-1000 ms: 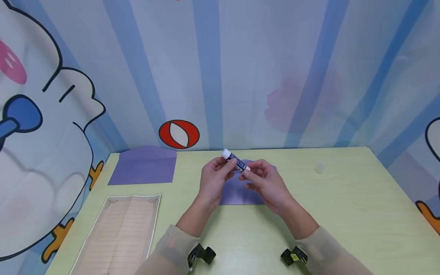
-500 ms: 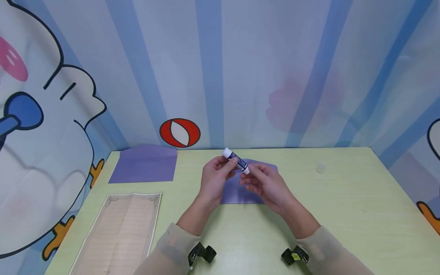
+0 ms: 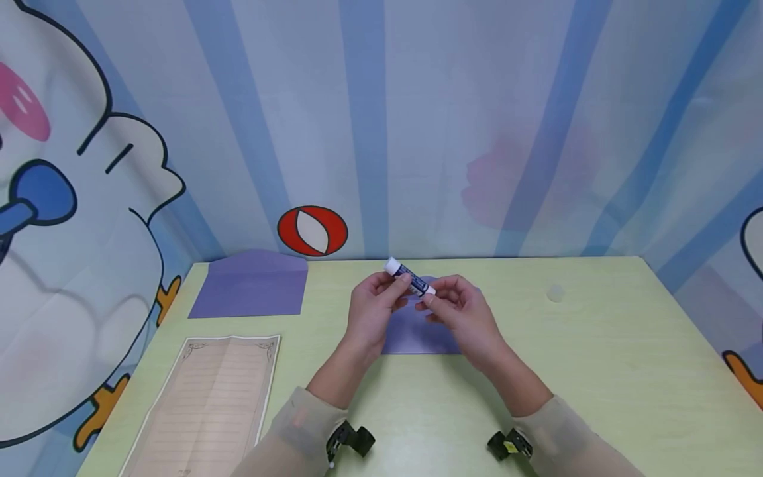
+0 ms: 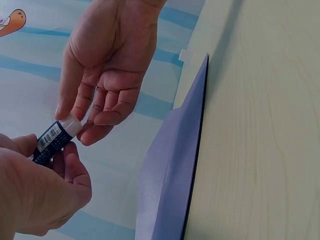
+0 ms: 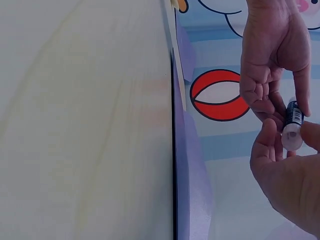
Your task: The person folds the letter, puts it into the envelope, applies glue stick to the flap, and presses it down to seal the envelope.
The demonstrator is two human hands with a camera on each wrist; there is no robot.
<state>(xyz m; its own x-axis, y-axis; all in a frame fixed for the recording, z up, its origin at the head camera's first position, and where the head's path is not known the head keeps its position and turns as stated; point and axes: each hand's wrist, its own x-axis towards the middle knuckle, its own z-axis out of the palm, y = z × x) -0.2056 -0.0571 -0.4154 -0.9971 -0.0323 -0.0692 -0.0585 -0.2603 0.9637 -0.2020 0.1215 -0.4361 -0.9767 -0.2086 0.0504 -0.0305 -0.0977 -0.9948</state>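
A glue stick [image 3: 410, 277] with a dark blue label and white ends is held tilted above the table. My left hand [image 3: 371, 318] grips its body between thumb and fingers, the white upper end pointing up and left. With thumb and fingertips, my right hand [image 3: 467, 324] pinches the white lower end [image 4: 71, 126]. In the right wrist view that end of the glue stick [image 5: 293, 137] faces the camera, its rim round and pale. Below both hands lies a purple envelope [image 3: 420, 334] with its flap unfolded, partly hidden by them.
Another purple envelope [image 3: 247, 291] lies at the table's back left. In front of it is a lined, creased sheet of letter paper [image 3: 205, 404]. A small translucent round piece [image 3: 555, 293] sits at the back right. A patterned curtain [image 3: 417, 132] hangs behind the table [image 3: 596, 384].
The right thumb and fingers have shifted around the lower end of the glue stick, rolling over it and back. The left hand keeps its grip nearly still.
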